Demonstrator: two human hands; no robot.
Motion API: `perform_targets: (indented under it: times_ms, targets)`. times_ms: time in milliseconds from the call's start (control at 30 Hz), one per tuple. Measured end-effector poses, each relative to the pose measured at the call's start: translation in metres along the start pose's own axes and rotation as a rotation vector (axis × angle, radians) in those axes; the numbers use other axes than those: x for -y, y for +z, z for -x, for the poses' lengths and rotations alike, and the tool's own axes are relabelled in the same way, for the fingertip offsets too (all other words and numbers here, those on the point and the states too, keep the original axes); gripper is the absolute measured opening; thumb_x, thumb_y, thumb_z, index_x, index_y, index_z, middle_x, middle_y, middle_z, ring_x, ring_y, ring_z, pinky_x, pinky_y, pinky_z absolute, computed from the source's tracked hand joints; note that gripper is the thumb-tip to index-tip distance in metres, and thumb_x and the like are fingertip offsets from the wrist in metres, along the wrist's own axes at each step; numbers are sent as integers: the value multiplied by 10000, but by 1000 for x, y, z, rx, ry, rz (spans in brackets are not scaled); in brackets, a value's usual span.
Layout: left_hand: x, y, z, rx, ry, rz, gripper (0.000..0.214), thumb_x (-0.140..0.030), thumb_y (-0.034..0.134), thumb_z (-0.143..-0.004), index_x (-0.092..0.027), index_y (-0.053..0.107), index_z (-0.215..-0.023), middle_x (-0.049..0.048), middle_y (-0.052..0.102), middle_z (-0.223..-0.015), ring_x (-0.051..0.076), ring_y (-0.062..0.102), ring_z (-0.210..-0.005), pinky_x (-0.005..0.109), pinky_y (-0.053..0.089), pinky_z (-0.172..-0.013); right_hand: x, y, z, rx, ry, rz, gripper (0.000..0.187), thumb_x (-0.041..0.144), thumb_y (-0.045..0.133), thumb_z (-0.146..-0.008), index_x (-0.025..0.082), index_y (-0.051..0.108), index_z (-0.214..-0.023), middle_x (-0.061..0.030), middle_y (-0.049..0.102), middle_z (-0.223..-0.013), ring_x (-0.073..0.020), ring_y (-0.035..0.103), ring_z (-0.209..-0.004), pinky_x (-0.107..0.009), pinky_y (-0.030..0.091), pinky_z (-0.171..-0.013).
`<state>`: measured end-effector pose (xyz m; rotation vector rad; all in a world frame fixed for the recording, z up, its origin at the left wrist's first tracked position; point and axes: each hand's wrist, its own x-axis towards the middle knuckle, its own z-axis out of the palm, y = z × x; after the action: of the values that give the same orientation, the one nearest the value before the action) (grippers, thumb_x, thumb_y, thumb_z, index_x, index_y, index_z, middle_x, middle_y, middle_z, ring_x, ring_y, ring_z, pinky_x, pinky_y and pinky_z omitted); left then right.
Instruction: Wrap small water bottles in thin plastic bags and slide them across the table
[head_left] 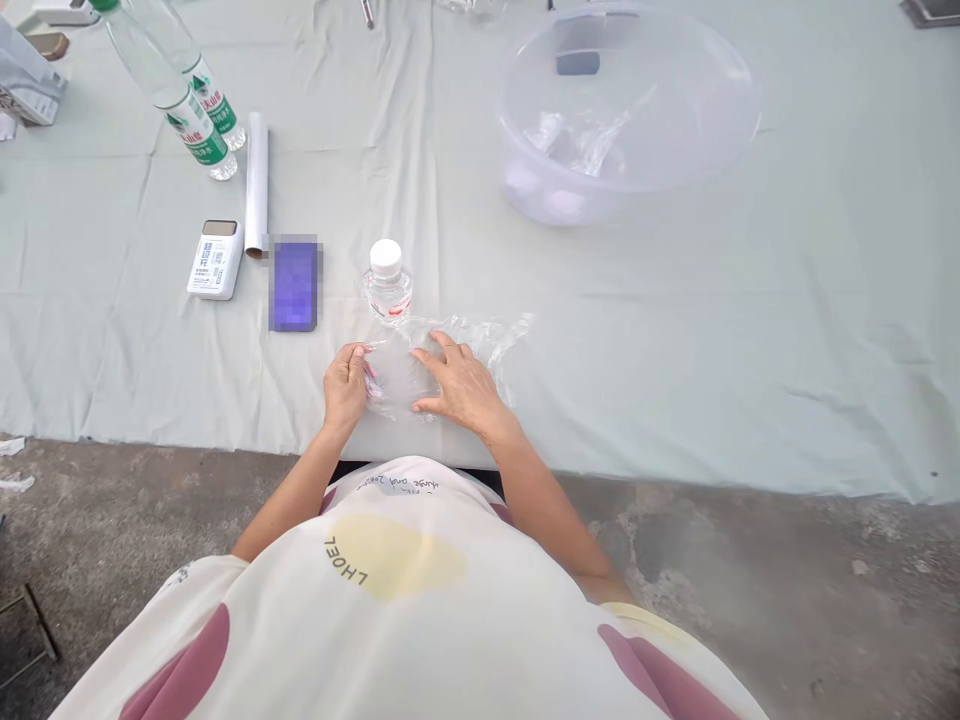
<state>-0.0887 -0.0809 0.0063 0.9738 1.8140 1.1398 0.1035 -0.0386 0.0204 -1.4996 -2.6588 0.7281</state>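
Note:
A clear plastic bag [397,370] lies on the covered table near its front edge, between my hands. My left hand [346,385] is closed, thumb and fingers pinching the bag's left side; something pinkish shows by the fingertips, too small to name. My right hand [461,385] rests spread on the bag, fingers apart. Part of the bag stretches out beyond the right hand. Just behind the bag stands a small clear bottle [388,290] with a white cap and a red-marked label, upright.
A translucent tub [630,150] holding crumpled clear plastic stands at the back right. To the left are two water bottles [196,130], a white roll [256,185], a white power bank [215,260] and a blurred purple box [295,287]. The pale tablecloth [675,380] has creases.

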Motion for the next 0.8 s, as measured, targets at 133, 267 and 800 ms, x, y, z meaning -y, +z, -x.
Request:
perform_targets:
  times_ms: [133,267,800]
  targets:
    - [-3,-15,-3,-25,-30,-138,290,-404,447,-978,-201,654,-979,-31,649,-666,98,473,-390,233,390,-435,-7,-7,2,20,100,48,886,429,882,-746,278,497,-1529,-130,251,-1691,-375,448,-1379,-532,511,-1049]
    - [5,-35,-7,53,-162,-143,212,-393,548,-900,-204,645,-888,-52,587,-576,92,366,-353,234,317,-383,-11,-12,1,54,154,58,903,453,864,-759,281,461,-1549,-123,212,-1707,-369,324,-1486,-549,444,-1120]
    - [-35,45,37,542,713,-691,278,-37,448,-910,-203,654,-994,28,687,-941,139,622,-751,238,471,-592,1,-15,-5,143,185,169,691,320,586,-946,254,370,-1599,-117,200,-1721,-367,213,-1559,-547,469,-1075]
